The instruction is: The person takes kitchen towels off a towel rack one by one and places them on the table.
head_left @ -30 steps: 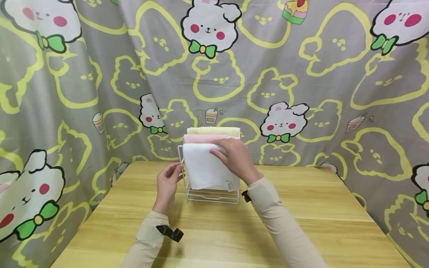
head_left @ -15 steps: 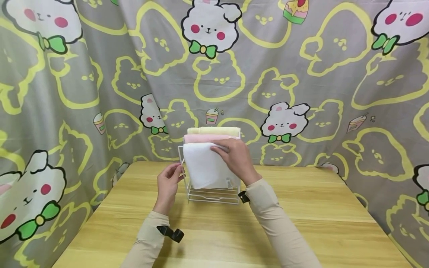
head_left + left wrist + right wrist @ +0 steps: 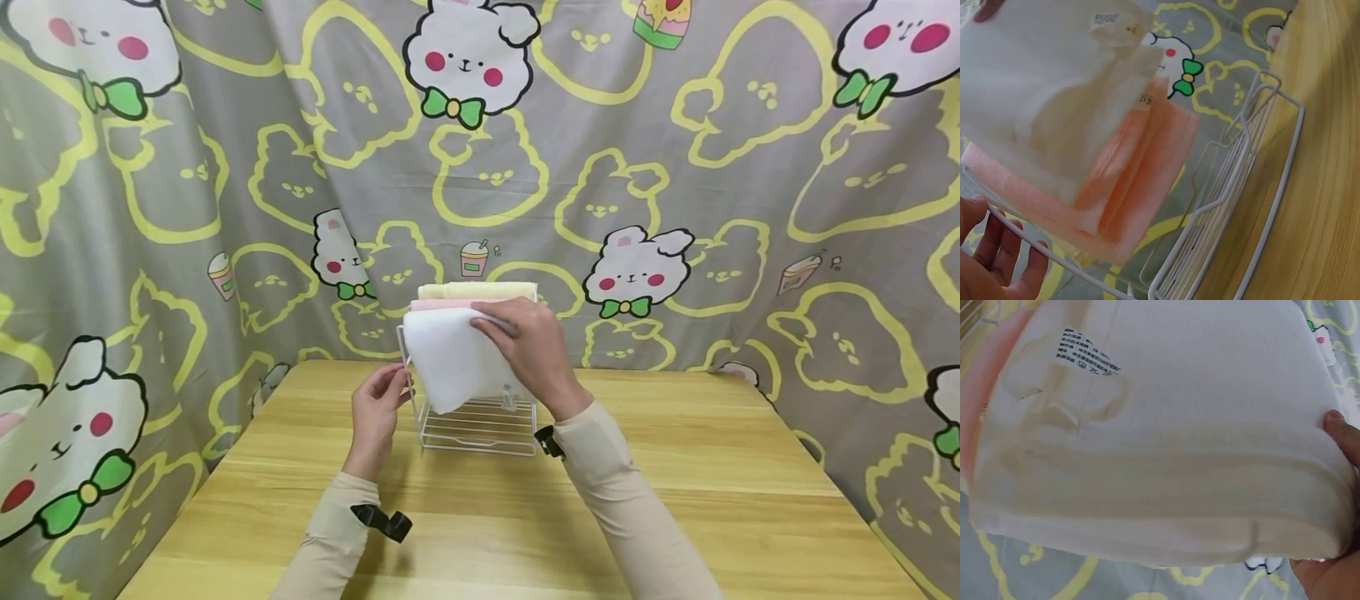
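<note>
A folded white towel (image 3: pixel 450 358) hangs at the front of a white wire rack (image 3: pixel 480 425). My right hand (image 3: pixel 538 354) pinches its top edge on the right, thumb in front. In the right wrist view, the towel's folded layers and a printed care label (image 3: pixel 1088 351) show beside the fingers. My left hand (image 3: pixel 375 417) grips the rack's left side wire, and in the left wrist view its fingers (image 3: pixel 1007 256) curl round that wire. Behind the white towel are a folded pink towel (image 3: pixel 438 304) and a pale yellow towel (image 3: pixel 476 291), both mostly hidden.
The rack stands on a wooden table (image 3: pixel 675 467), toward its back edge. A grey curtain (image 3: pixel 495 192) with cartoon rabbits hangs behind and on both sides. Black straps with small cameras (image 3: pixel 382 522) sit on both wrists.
My right hand has raised the white towel a little, and its lower edge has risen, showing more of the rack's base wires. The left hand has stayed on the rack.
</note>
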{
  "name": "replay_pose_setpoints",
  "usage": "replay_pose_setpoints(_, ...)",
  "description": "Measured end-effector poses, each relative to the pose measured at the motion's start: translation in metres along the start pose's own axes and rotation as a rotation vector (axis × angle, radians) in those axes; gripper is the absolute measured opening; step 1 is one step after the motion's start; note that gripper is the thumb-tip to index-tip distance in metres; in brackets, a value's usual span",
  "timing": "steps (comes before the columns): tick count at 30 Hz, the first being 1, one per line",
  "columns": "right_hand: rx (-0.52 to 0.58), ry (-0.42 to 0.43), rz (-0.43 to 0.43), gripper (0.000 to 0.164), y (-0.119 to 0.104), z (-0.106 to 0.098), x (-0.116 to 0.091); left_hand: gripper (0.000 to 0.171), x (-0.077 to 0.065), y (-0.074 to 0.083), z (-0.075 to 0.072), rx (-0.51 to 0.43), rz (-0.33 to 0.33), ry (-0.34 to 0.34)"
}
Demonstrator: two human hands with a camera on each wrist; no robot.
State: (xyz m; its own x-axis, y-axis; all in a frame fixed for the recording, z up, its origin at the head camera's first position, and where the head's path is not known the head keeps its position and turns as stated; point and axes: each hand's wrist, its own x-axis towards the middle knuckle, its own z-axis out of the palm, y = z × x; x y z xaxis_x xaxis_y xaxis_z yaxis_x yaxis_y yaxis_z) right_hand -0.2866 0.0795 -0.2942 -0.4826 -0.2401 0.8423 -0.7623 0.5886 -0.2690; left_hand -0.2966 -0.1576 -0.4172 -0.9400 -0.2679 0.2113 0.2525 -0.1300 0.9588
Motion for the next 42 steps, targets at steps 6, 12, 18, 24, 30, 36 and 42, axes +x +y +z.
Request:
replay_pose_setpoints(6, 0.002, 0.03, -0.067, 0.024, -0.013, -0.012, -0.004, 0.023, 0.0, 0.0, 0.0, 0.016, -0.006, 0.004)
replay_pose_setpoints(12, -0.007, 0.059, -0.085, 0.024, -0.019, -0.02, -0.017, 0.021, 0.0, 0.0, 0.0, 0.015, -0.007, 0.001)
replay_pose_setpoints(18, 0.036, 0.096, -0.065, 0.027, -0.023, -0.021, -0.032, 0.022, 0.0, 0.0, 0.0, 0.012, 0.0, 0.008)
replay_pose_setpoints(24, 0.081, 0.129, -0.036, 0.025, -0.023, -0.018, -0.043, 0.027, 0.001, 0.0, 0.0, 0.029, -0.002, 0.004)
replay_pose_setpoints(30, 0.083, 0.132, -0.022, 0.025, -0.022, -0.015, -0.051, 0.027, 0.002, 0.0, 0.001, 0.029, 0.0, 0.005)
replay_pose_setpoints(36, 0.077, 0.123, -0.023, 0.026, -0.022, -0.014, -0.058, 0.026, 0.003, 0.0, 0.002, 0.011, 0.012, 0.003)
replay_pose_setpoints(42, 0.076, 0.103, -0.032, 0.028, -0.022, -0.016, -0.062, 0.027, 0.002, 0.001, 0.003, 0.013, 0.014, 0.006)
